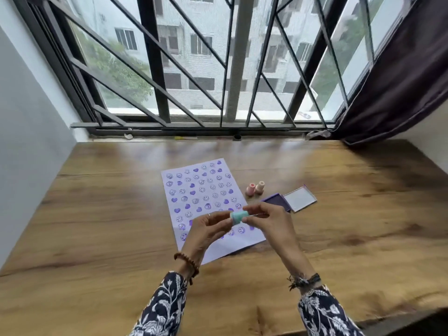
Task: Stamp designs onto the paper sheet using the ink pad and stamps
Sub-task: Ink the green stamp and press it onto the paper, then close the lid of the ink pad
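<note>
Teal stamp (238, 217) pinched between left hand (208, 230) and right hand (268, 220) fingers, seemingly above paper sheet (206, 190)

Glossy wood-grain table (97, 214); matt paper sheet (208, 190); cloth curtain (400, 81).

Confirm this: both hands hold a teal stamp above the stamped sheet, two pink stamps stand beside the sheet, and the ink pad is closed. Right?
Not quite. The head view shows the ink pad open, its lid folded back. The rest stands: left hand and right hand hold the teal stamp above the sheet, with two pink stamps beside it.
</note>
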A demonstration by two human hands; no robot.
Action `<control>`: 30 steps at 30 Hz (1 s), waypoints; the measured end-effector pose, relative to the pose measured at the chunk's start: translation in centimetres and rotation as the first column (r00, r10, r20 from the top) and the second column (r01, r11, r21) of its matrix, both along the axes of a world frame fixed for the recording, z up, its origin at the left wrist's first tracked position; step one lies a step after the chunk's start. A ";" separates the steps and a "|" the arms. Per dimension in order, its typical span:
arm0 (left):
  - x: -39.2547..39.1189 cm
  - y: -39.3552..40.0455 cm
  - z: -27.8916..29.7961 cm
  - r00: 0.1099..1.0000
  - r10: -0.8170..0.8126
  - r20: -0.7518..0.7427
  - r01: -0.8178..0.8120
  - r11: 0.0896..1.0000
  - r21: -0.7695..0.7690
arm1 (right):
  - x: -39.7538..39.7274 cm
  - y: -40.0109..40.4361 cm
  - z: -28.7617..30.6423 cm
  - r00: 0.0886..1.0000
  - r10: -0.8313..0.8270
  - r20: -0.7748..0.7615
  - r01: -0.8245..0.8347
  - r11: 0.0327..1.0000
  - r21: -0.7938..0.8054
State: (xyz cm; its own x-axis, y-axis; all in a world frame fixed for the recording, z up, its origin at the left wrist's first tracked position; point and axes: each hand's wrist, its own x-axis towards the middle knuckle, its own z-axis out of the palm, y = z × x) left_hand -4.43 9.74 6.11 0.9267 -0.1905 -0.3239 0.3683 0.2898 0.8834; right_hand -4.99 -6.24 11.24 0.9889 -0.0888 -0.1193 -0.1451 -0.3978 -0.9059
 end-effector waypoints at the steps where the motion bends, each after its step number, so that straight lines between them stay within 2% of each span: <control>1: 0.3 -0.7 0.1 1.000 0.002 0.015 -0.002 1.000 0.012 | 0.3 -0.7 -0.1 1.000 -0.012 0.002 0.012 1.000 0.009; 6: 2.1 -4.0 0.2 0.994 -0.017 0.105 0.010 0.997 0.071 | 1.9 -4.0 -1.2 0.996 -0.079 -0.047 0.085 0.986 0.146; 8: 3.0 -5.6 0.1 0.989 -0.044 0.143 0.021 0.987 0.156 | 3.0 -5.3 -2.0 0.995 -0.079 -0.056 0.083 0.994 0.073; 10: 3.6 -7.0 -0.6 0.983 -0.054 0.175 0.003 0.961 0.278 | 4.4 -6.6 -2.7 0.996 -0.080 -0.028 0.078 0.994 -0.079; 12: 4.1 -7.8 -1.4 0.973 -0.076 0.220 -0.035 0.885 0.465 | 6.1 -7.7 -3.4 0.995 -0.091 0.041 0.097 0.971 -0.218; 14: 4.7 -8.0 -2.2 0.945 -0.164 0.282 -0.065 0.751 0.657 | 8.2 -8.6 -3.8 0.992 -0.080 0.095 0.106 0.944 -0.313; 16: 5.1 -8.2 -2.9 0.917 -0.229 0.325 -0.103 0.652 0.751 | 10.1 -9.3 -4.3 0.992 -0.045 0.117 0.084 0.932 -0.354; 24: 4.8 -9.9 -5.1 0.946 -0.231 0.228 -0.117 0.411 0.904 | 12.9 -9.0 -6.6 0.986 0.118 0.115 -0.053 0.888 -0.458; 27: 4.9 -10.4 -5.5 0.949 -0.248 0.195 -0.106 0.331 0.937 | 12.4 -9.8 -7.0 0.986 0.047 0.157 0.017 0.924 -0.381; 30: 4.9 -10.5 -5.8 0.947 -0.238 0.216 -0.134 0.319 0.938 | 11.3 -12.3 -7.7 0.968 -0.128 0.215 0.193 0.928 -0.320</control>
State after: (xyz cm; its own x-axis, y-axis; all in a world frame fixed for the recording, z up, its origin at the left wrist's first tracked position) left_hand 0.46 -0.72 0.34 0.9977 0.0157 -0.0662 0.0518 -0.8054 0.5905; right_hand 6.28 -18.51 3.55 0.9593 -0.2504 0.1306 -0.0737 -0.6685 -0.7401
